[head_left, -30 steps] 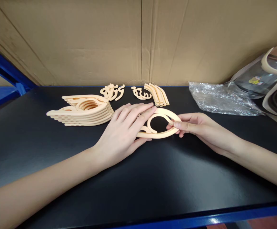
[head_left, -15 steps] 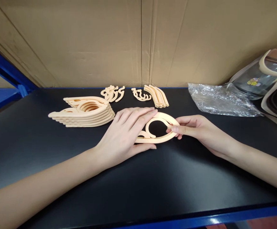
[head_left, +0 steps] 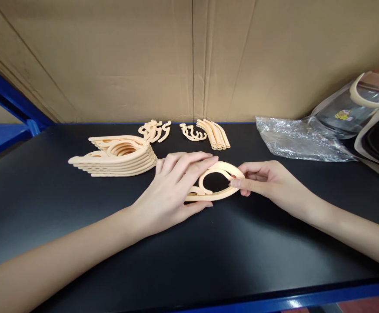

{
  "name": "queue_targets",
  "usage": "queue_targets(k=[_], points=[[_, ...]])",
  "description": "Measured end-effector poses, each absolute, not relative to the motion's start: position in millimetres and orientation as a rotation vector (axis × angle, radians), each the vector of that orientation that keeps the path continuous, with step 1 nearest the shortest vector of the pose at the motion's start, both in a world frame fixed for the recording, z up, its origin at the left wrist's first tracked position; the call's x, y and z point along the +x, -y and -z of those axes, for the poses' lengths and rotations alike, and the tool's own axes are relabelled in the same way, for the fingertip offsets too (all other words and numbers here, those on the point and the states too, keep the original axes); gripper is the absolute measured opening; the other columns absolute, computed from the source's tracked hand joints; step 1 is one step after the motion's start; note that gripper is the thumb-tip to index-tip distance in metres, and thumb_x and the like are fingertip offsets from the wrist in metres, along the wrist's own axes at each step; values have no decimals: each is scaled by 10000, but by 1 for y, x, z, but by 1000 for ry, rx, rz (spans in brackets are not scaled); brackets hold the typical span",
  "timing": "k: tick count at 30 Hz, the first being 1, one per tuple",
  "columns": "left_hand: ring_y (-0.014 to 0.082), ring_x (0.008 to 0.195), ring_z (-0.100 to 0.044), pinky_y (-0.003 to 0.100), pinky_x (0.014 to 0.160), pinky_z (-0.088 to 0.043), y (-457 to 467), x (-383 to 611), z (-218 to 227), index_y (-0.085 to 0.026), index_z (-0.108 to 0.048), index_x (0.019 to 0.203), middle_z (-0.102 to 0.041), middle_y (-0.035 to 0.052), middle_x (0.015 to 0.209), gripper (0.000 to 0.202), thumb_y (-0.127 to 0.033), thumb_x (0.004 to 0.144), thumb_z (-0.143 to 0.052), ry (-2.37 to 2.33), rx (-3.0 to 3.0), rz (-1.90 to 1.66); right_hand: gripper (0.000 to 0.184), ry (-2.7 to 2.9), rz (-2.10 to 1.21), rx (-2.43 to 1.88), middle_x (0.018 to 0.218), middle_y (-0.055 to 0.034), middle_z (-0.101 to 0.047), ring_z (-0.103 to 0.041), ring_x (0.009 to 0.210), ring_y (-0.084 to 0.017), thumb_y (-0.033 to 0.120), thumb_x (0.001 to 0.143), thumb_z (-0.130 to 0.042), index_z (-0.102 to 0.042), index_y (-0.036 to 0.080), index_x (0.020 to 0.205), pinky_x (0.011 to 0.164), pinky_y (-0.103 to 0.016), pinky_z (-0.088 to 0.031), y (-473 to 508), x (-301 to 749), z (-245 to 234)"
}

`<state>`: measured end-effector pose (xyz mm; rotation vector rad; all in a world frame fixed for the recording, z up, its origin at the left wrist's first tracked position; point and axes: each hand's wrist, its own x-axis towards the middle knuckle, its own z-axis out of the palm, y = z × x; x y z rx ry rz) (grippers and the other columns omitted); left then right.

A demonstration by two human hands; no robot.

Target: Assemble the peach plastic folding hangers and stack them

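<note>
A beige plastic folding hanger (head_left: 227,167), folded into a loop with its hook curled inside, lies between my hands just above the black table. My left hand (head_left: 173,191) wraps over its left part, fingers along the far side and thumb along the near side, hiding that end. At the rounded right end, my right hand (head_left: 270,184) pinches the hanger between thumb and fingers; the thumb lies on top, near where the hook meets the frame. Left of my left hand is a neat stack of similar folded hangers (head_left: 121,161).
Loose beige hooks (head_left: 157,131) and smaller curved hooks (head_left: 192,132) lie at the back, beside several hanger arms (head_left: 214,134). Crumpled clear plastic wrap (head_left: 300,139) and a clear bag with beige trim (head_left: 336,115) sit at the right. Cardboard (head_left: 127,61) stands behind the black tabletop (head_left: 189,265).
My right thumb has slid slightly left on the hanger's rounded end. The view has tipped a little, so everything appears slightly lower. Both hands keep hold of the hanger.
</note>
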<state>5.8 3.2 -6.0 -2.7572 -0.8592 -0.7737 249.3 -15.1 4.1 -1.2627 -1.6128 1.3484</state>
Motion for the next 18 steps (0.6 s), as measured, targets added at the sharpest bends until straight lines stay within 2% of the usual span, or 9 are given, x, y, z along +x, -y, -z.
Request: queue_targets(k=[6, 11, 18], points=[[274, 1159, -450, 391, 925, -344, -2, 7, 6, -179, -396, 1378, -515, 112, 1354, 658, -362, 835, -718, 858, -2755, 793, 137, 1639, -1321, -1263, 672, 30, -624, -574, 640, -104, 323, 768, -762, -710, 197, 769, 647, -224, -471, 16, 249, -3], [270, 1148, -447, 383, 923, -338, -3, 6, 7, -151, -378, 1393, -521, 125, 1331, 682, -395, 845, -704, 869, -2777, 733, 156, 1654, -1327, -1221, 679, 36, -623, -578, 679, -106, 299, 782, -752, -677, 195, 693, 704, -229, -447, 14, 251, -1], [277, 1171, -455, 395, 942, -312, -5, 5, 8, -120, -396, 1384, -549, 138, 1288, 649, -402, 868, -670, 817, -2720, 722, 132, 1629, -1365, -1209, 686, 35, -626, -564, 676, -111, 297, 773, -760, -694, 205, 706, 694, -236, -440, 12, 250, -2]])
